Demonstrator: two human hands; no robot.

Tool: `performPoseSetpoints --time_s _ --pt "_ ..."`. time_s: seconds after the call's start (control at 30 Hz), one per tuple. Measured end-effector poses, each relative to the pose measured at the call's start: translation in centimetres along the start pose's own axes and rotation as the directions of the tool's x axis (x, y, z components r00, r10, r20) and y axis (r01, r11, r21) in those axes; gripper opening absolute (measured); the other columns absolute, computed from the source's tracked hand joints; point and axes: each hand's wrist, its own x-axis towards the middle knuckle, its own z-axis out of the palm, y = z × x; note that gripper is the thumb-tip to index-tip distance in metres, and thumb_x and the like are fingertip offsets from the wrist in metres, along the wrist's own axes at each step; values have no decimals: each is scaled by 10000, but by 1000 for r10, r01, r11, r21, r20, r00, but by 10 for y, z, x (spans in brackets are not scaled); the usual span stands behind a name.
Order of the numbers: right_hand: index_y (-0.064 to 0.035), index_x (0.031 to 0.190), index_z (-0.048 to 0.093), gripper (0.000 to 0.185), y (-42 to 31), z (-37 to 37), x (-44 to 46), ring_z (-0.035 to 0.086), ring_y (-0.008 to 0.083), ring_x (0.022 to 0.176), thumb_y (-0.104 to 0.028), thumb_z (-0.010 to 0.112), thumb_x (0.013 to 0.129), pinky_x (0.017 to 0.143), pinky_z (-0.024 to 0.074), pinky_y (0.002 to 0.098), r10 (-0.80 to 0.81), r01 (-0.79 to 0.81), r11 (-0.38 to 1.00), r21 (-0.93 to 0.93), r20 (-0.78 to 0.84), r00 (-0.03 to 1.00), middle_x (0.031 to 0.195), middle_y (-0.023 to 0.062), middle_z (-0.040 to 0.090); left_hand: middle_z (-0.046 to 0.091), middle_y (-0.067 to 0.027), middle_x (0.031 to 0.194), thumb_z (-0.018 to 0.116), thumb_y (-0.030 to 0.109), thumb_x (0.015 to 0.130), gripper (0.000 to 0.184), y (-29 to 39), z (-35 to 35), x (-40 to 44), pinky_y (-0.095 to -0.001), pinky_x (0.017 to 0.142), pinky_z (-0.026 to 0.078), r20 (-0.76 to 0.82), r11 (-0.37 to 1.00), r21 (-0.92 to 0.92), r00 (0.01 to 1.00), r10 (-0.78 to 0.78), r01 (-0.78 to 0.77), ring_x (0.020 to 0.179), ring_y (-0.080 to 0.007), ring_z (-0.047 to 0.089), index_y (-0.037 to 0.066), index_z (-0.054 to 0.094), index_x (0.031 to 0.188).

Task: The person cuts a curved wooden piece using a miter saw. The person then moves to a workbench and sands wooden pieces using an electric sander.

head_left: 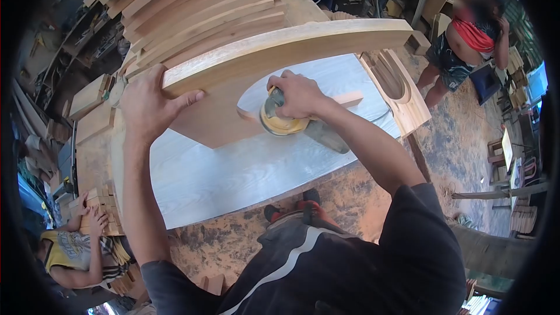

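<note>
A pale wooden board (213,114) with a curved cutout stands on edge on the light grey tabletop (216,186). My left hand (150,105) is closed around its upper left corner, thumb on the near face. My right hand (296,97) is wrapped over the top of a yellow and dark orbital sander (286,126), at the edge of the cutout. Whether the sander's pad touches the wood, I cannot tell. A dark dust bag (328,136) hangs off the sander, beneath my right forearm. Behind the sander lies a small wood strip (350,99).
Long curved planks (204,17) are stacked behind the board. A wooden piece with a rounded slot (402,90) sits at the table's right end. One person (466,41) stands at the far right; another person (81,251) is at the lower left beside wood blocks. Sawdust covers the floor (350,198).
</note>
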Motion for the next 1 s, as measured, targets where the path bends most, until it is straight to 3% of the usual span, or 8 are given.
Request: performPoseSetpoints --time_s 0.07,0.2,0.3,0.5,0.57,0.73,0.83,1.0 --pt "-195 1279 667 574 -4 -2 5 669 402 1143 -315 795 733 971 554 496 47 -34 977 -210 57 997 1224 176 651 659 -148 727 858 775 632 821 6 -9 1 -462 673 537 -4 1000 3 1000 0 0 720 -359 699 25 659 903" --pt "-194 1276 668 580 7 4 3 666 396 1148 -320 796 724 973 550 497 0 12 983 -183 69 998 1226 175 648 727 -194 862 873 711 669 824 9 -15 2 -474 781 549 146 993 77 985 -96 86 861 -390 734 2 716 1058" --pt "-182 1249 674 572 6 9 2 664 373 1104 -298 786 699 951 551 483 16 -16 997 79 -3 1000 1183 154 646 726 -199 881 866 720 675 841 6 -6 0 -482 801 551 130 996 46 989 -76 70 879 -403 731 0 718 1082" --pt "-198 1289 667 592 -1 -1 7 667 384 1147 -306 781 719 976 549 486 19 -6 982 -189 67 998 1222 169 642 720 -209 936 851 743 679 874 21 -27 7 -485 808 552 210 985 104 966 -154 134 934 -404 724 -8 705 1103" --pt "-189 1273 668 590 3 -1 10 660 377 1141 -291 786 703 970 546 477 -12 17 997 -70 80 997 1206 159 642 717 -210 945 849 748 676 881 20 -24 5 -484 806 552 279 974 144 938 -207 173 941 -401 722 -10 701 1099" --pt "-178 1263 669 601 4 4 7 651 371 1140 -270 789 681 961 543 466 2 -4 997 82 26 1000 1203 148 645 709 -203 901 826 789 671 903 6 -11 4 -482 796 550 126 996 61 989 -75 68 892 -403 722 -12 699 1068" --pt "-165 1247 672 596 -1 -1 12 646 375 1144 -276 780 671 957 539 458 16 -11 992 -124 46 999 1195 151 645 715 -204 892 826 788 671 912 15 -22 5 -487 802 552 206 985 130 969 -138 113 899 -409 725 -14 704 1089" --pt "-184 1236 667 557 13 2 12 643 356 1151 -274 780 697 955 534 460 -28 12 978 207 77 997 1161 140 633 661 -160 724 844 790 647 823 2 -6 2 -487 682 532 19 998 64 1000 4 -5 720 -379 693 25 613 845"
